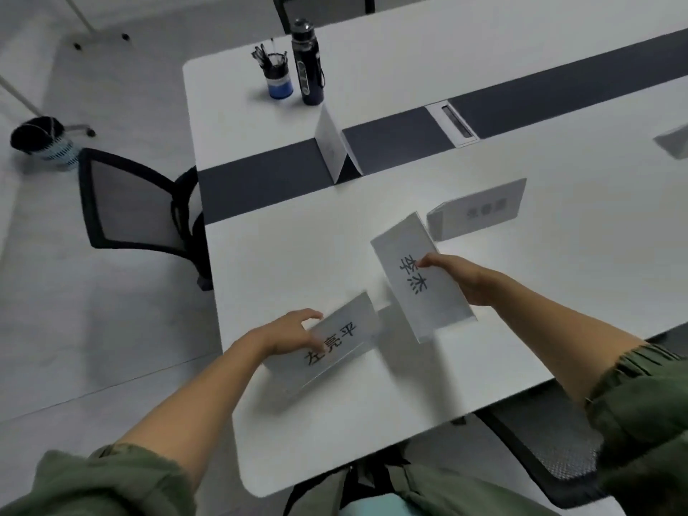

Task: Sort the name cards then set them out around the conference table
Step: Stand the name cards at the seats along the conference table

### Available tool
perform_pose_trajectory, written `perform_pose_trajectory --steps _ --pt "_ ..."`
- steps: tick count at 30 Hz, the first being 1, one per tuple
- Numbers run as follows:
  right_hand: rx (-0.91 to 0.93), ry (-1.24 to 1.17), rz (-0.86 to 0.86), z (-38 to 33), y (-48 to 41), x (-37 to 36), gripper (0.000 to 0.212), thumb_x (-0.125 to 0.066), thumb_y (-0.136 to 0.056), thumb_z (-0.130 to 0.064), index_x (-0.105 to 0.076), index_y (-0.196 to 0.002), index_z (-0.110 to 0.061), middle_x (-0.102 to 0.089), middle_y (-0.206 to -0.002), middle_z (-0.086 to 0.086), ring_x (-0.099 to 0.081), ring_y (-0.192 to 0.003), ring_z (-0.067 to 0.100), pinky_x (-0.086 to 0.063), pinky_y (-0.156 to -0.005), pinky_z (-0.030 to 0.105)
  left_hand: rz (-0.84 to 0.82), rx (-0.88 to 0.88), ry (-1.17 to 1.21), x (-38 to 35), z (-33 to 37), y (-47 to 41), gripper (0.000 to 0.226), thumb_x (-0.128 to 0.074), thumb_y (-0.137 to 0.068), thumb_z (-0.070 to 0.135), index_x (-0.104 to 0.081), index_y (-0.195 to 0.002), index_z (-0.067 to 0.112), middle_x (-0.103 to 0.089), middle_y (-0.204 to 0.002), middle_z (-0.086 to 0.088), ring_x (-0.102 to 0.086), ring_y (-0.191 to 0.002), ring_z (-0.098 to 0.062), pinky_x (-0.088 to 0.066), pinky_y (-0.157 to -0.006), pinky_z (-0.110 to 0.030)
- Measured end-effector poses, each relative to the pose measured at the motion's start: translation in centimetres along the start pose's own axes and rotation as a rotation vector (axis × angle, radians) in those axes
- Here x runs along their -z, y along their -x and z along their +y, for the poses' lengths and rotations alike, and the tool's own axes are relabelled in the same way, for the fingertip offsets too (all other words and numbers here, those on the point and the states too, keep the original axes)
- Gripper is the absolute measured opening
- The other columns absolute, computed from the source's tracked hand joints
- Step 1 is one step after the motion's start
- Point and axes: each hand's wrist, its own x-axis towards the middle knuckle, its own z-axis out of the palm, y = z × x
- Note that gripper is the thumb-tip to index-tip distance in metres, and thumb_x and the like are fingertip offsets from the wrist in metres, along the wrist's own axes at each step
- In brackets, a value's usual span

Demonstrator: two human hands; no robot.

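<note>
My left hand (294,331) grips the left end of a white name card with black characters (335,346), which lies near the front edge of the white conference table (283,262). My right hand (456,277) pinches a second printed name card (420,283) by its right edge and holds it tilted, just above the table. A third name card (480,210) stands on the table behind it. Another folded card (333,145) stands on the dark centre strip, and a further card (674,141) shows at the far right edge.
A blue pen cup (277,78) and a dark water bottle (307,63) stand at the table's far left end. A cable port (452,122) sits in the dark strip. A black mesh chair (134,206) stands at the left end, with a bin (43,143) on the floor beyond.
</note>
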Motion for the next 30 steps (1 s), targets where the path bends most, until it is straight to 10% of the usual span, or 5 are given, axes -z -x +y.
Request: perform_pose_trajectory --steps 6,30 --pt "0.134 0.138 -0.017 -6.5 1.0 -5.5 0.053 -0.062 -0.078 -0.043 -0.060 -0.119 -0.009 -0.070 -0.104 0.018 -0.065 -0.089 0.031 -0.052 -0.082 0.041 0.135 -0.004 0.288 3.4 -4.7 6.4 0.049 -0.078 -0.063 0.026 -0.062 -0.109 0.027 -0.072 -0.104 -0.008 -0.072 -0.087 -0.030 -0.060 -0.078 -0.043" --pt "0.238 0.636 -0.204 -11.0 -1.5 -57.0 0.036 -0.069 -0.084 -0.034 -0.067 -0.106 -0.005 -0.074 -0.100 0.018 -0.071 -0.094 0.036 -0.055 -0.090 0.047 0.640 0.120 0.762 13.3 -46.7 31.9 0.026 -0.070 -0.086 0.033 -0.064 -0.101 0.013 -0.073 -0.086 -0.007 -0.069 -0.066 -0.019 -0.052 -0.056 -0.024"
